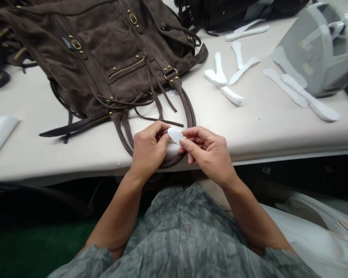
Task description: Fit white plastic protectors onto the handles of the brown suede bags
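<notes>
Head view: both hands, left (149, 148) and right (208, 152), pinch a white tab (175, 135) against the strap (188, 110). Tab likely light, flexible; grip its edges

Beside the brown suede bag (104, 58) we count about eight loose white foam strips (237, 69), one grey foam stand (316, 50), and our two hands.

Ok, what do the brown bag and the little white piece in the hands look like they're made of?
The brown bag looks like suede or a suede-like fabric: matte, napped, softly creased, with brass-coloured buckles and zip. The white piece, pinched between the left hand and right hand, seems to be thin foam or soft plastic: smooth, dull and evenly white, like the loose white strips on the table. I can't tell which.
</notes>
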The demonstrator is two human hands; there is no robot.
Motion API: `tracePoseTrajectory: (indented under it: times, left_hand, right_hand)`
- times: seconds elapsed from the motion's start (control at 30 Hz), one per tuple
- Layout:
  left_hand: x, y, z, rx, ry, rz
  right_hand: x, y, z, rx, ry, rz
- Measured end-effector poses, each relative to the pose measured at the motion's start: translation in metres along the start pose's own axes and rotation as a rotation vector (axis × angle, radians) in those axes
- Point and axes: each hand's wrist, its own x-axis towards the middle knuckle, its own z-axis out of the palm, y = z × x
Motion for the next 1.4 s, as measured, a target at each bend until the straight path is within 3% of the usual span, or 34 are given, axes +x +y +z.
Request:
tracePoseTrajectory:
  times: [0.1, 0.27, 0.5, 0.73, 0.9, 1.1, 1.23, 1.4]
  left_hand:
    - [-0.008, 0.001, -0.006, -0.242, 0.022, -0.106]
    - [-0.015, 0.001, -0.016, -0.515, -0.048, -0.267]
    - [-0.016, -0.001, -0.020, -0.545, -0.067, -0.286]
    - [-0.017, 0.002, -0.022, -0.552, -0.068, -0.292]
    - [-0.021, 0.002, -0.019, -0.460, 0.012, -0.196]
    - [-0.024, 0.001, -0.017, -0.381, 0.076, -0.129]
    - [-0.022, -0.003, -0.017, -0.339, 0.064, -0.132]
    - [-0.023, -0.005, -0.014, 0.060, 0.149, 0.152]
  right_hand:
    - [0.002, -0.001, -0.001, -0.129, -0.021, -0.034]
    - [0.003, 0.000, 0.003, -0.440, 0.030, -0.045]
    - [0.001, 0.000, 0.008, -0.285, -0.007, 0.013]
    - [0.002, -0.009, 0.013, -0.266, -0.087, -0.046]
    - [0.013, -0.003, 0.015, -0.429, 0.003, -0.162]
    - [0.017, 0.008, 0.017, -0.427, -0.004, -0.076]
    - [0.014, 0.010, 0.025, -0.528, 0.111, -0.133]
    - [0.017, 0.005, 0.029, -0.687, 0.177, -0.162]
